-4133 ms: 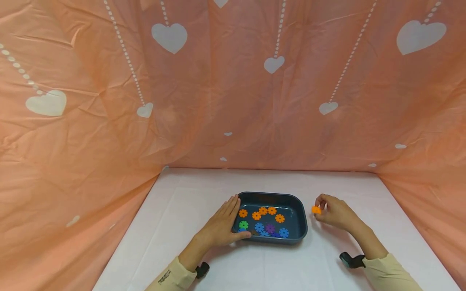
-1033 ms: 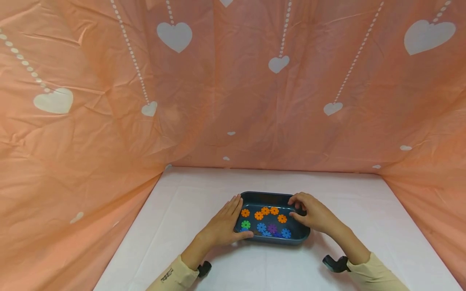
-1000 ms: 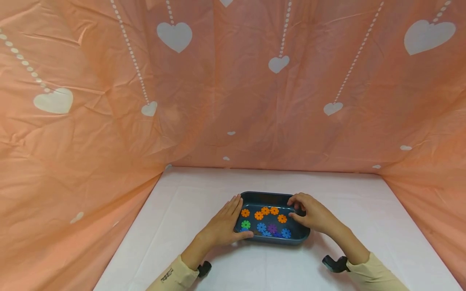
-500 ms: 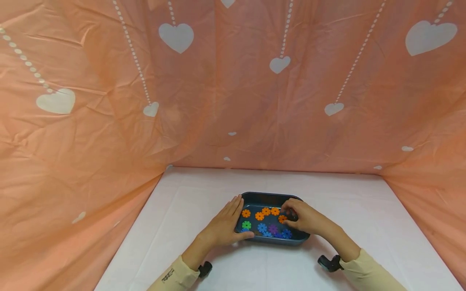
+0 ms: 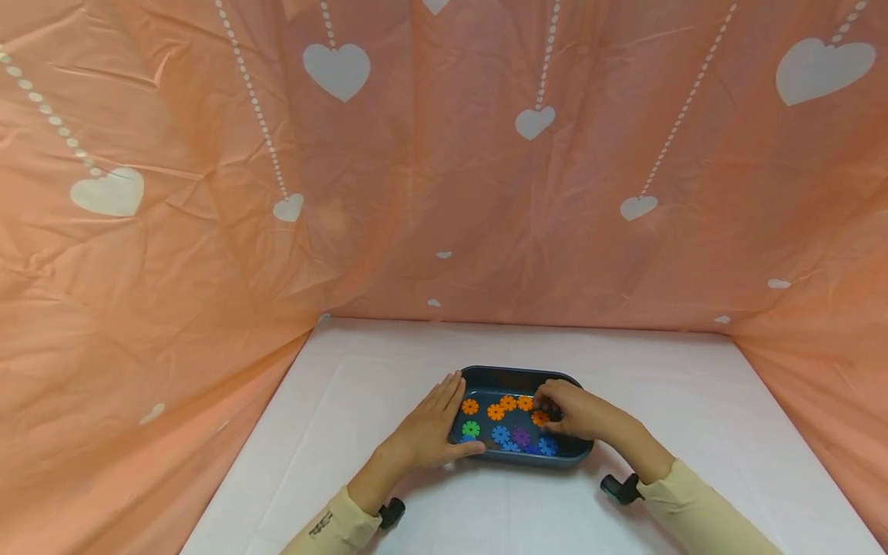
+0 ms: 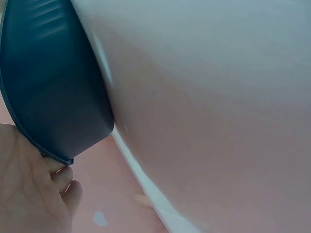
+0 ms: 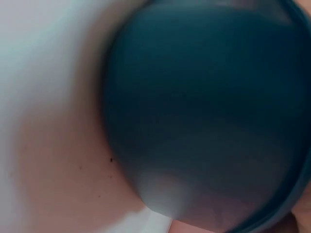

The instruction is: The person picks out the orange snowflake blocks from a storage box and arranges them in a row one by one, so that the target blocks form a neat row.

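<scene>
A dark blue-grey tray [image 5: 527, 461] stands on the white table, with several notched plastic discs lying in it. Its left rim has my left hand [image 5: 425, 432] resting along it, fingers fairly straight, thumb over the near edge. In the left wrist view that hand [image 6: 29, 189] touches the tray's wall [image 6: 53, 87]. My right hand [image 5: 579, 412] reaches over the tray's right side, fingers bent, tips beside an orange disc [image 5: 539, 418]. Whether they pinch it cannot be made out. Only the tray's blurred wall [image 7: 204, 107] fills most of the right wrist view.
Other discs in the tray include an orange disc [image 5: 469, 406], a green disc [image 5: 471, 428], a blue disc [image 5: 500, 435] and a purple disc [image 5: 521, 437]. White tabletop [image 5: 388, 370] surrounds the tray. An orange curtain [image 5: 444, 193] with white hearts hangs behind and at the sides.
Four seconds ago my right hand pinched an orange disc right of the tray. It has since moved left into the tray, lowering beside another orange disc. The left hand stays on the rim.
</scene>
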The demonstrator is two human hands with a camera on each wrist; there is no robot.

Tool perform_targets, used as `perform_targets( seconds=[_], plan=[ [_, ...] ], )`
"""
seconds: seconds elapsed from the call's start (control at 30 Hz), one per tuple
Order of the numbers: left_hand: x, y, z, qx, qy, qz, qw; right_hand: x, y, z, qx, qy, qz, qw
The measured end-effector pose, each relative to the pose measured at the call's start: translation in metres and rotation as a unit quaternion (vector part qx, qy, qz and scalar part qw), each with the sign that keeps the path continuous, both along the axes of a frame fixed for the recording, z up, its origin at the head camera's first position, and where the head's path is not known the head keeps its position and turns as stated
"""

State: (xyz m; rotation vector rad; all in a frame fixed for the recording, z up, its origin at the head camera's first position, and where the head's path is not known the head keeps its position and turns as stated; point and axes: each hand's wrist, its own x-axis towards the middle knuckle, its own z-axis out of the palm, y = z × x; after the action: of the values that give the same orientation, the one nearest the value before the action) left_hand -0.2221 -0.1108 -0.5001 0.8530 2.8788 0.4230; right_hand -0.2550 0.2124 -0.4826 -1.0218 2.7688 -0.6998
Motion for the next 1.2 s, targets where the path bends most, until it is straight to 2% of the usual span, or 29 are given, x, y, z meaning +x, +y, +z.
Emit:
perform_targets(
  seconds=[0.3, 0.67, 1.2],
  plan=[
    [0.000, -0.001, 0.002, 0.004, 0.002, -0.008, 1.0000, -0.008, -0.003, -0.001, 0.042, 0.006, 0.006, 0.999],
    [0.000, 0.000, 0.004, 0.001, -0.007, -0.002, 1.0000, -0.013, -0.007, 0.000, 0.075, 0.000, 0.006, 0.997],
    [0.002, 0.000, 0.002, 0.002, -0.005, 0.000, 1.0000, -0.014, -0.010, -0.001, 0.084, -0.021, -0.004, 0.996]
  ],
)
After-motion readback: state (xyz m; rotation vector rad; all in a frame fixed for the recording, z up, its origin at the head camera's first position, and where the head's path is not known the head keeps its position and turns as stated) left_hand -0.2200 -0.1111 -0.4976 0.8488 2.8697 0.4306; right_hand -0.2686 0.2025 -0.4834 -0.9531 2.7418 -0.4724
